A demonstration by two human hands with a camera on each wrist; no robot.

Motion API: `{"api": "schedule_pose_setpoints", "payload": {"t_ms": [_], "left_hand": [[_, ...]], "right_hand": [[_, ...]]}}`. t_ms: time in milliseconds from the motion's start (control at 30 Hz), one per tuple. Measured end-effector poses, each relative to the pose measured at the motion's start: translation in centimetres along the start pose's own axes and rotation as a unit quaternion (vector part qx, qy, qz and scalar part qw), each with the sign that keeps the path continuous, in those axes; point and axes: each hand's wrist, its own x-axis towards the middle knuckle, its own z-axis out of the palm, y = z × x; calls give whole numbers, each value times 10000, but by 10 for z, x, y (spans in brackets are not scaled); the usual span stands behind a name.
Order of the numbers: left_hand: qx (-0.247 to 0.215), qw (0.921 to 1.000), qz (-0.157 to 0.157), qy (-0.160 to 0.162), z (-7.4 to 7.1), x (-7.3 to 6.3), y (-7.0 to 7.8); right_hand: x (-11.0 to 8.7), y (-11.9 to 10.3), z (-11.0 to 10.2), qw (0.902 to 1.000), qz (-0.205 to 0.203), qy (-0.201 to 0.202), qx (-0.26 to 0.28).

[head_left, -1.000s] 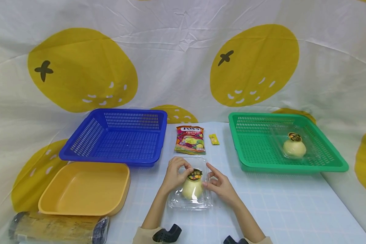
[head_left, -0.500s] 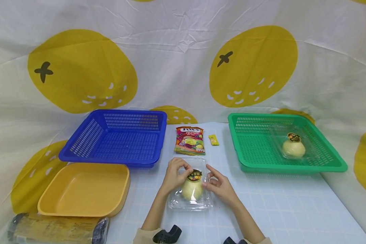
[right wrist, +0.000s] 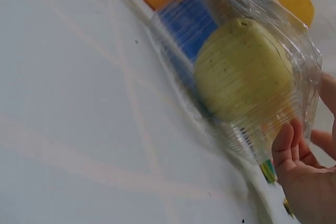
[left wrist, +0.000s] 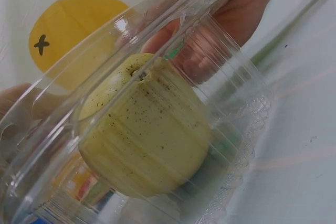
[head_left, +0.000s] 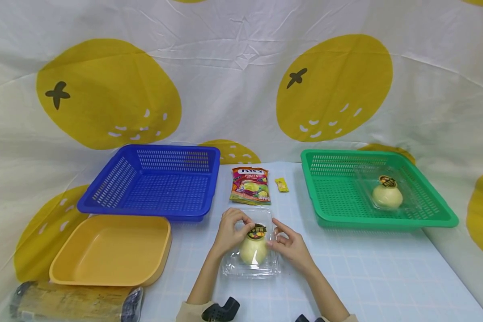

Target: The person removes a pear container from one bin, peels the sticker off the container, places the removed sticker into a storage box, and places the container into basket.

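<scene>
A clear plastic clamshell box [head_left: 230, 268] lies on the table, its lid closed over a round, pale yellow, speckled fruit [head_left: 254, 251] that looks like a pear. On the lid sits a dark label sticker [head_left: 257, 231] with gold print. My left hand [head_left: 231, 232] has thumb and forefinger together at the sticker's left edge, pinching it against the lid. On the other side, my right hand [head_left: 291, 247] holds the box's right edge, thumb on the lid, forefinger near the upper corner. In the right wrist view its lower fingers [right wrist: 284, 142] curl beside the box wall.
Behind the box lie a candy bag [head_left: 250, 185] and a small yellow wrapped candy [head_left: 281, 184]. A green basket [head_left: 322, 220] at right contains another boxed fruit [head_left: 387, 197]. At left are a blue basket [head_left: 145, 210], a yellow tray [head_left: 108, 281] and a wrapped roll [head_left: 76, 302].
</scene>
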Motion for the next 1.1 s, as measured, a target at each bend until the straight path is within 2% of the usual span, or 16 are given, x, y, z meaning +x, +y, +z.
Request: {"api": "schedule_pose_setpoints", "payload": {"t_ms": [200,400,667,867,1100], "left_hand": [[-34,10000,53,26,-1,0,1],[-115,9999,-68,0,-1,-1,1],[-153,9998,-117,16,0,-1,1],[-146,9997,-184,17,0,-1,0],[-119,9999,-117,32,0,-1,1]], "right_hand": [[0,0,1,10000,-9,66,12],[0,1,1,9999,20,62,106],[0,0,2,9995,-200,86,212],[0,1,3,9991,-100,141,389],[0,2,3,9987,-20,152,496]]}}
